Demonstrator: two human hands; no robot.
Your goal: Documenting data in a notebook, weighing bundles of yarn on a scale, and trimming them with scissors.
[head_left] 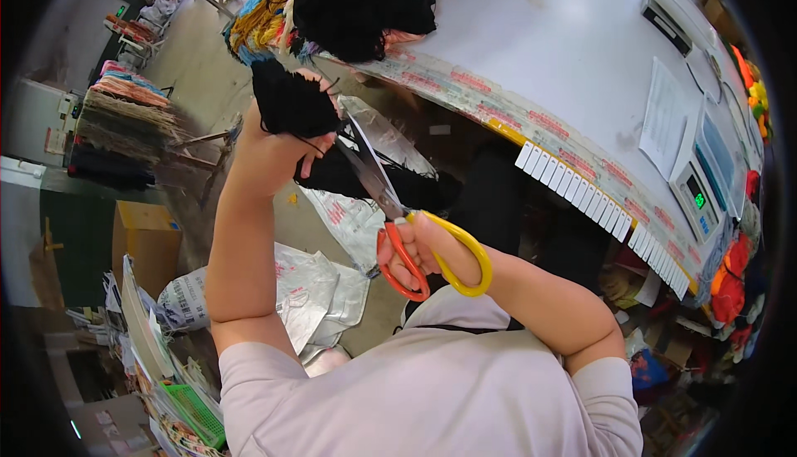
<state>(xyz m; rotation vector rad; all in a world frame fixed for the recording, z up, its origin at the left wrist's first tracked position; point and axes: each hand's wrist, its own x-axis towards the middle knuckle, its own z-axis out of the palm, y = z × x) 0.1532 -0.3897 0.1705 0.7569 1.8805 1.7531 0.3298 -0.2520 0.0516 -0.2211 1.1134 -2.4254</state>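
My left hand (310, 151), raised to the left of the table, is closed round a bundle of black yarn (286, 102); loose strands stick out near its fingers. More black yarn (365, 181) hangs below this hand and stretches rightward. In my right hand (423, 251) is a pair of scissors (473, 268) with one yellow and one orange-red handle loop. Its blades are parted and point up and left at the strands by my left hand. Whether a strand lies between the blades I cannot tell.
A white table (531, 50) spans the upper right, with a black yarn heap (365, 4) on its near left corner. White tags (573, 187) line its edge; a scale (696, 200) stands at right. Sacks (320, 291) lie on the floor, near a cardboard box (145, 237).
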